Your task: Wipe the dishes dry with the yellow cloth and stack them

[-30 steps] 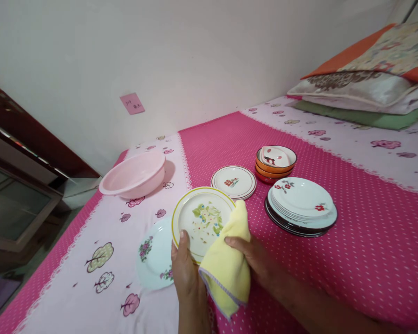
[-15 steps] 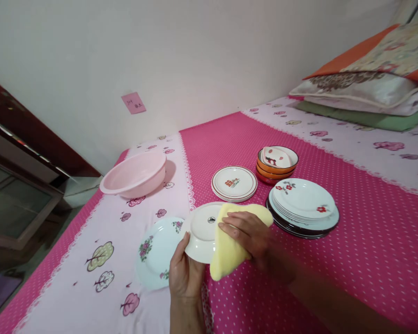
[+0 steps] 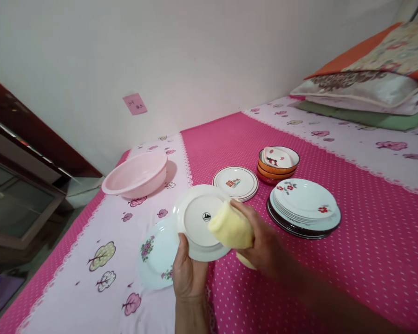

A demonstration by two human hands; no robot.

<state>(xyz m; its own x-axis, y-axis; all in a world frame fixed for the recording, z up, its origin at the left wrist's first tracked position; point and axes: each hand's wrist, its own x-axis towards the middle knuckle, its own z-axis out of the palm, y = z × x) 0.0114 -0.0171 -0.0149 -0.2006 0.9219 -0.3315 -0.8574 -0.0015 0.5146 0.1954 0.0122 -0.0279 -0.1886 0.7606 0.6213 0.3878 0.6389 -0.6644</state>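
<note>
A white plate, its underside with a small black mark facing me, is held up by my left hand. The thumb lies over the near rim and the other fingers are hidden behind the plate. My right hand is closed around a bunched yellow cloth, which is at the plate's right side; whether it touches the plate I cannot tell. Partly behind the held plate, a pale plate with purple flowers lies on the bedspread.
Beyond my hands are a small stack of red-rimmed plates and stacked orange bowls. Flower-patterned plates are piled to the right. A pink basin stands at the left near the wall, and pillows lie at the far right.
The plate has tipped so that more of its underside faces me. My right hand has gathered the cloth, which was spread over the plate's right side, into a bunch.
</note>
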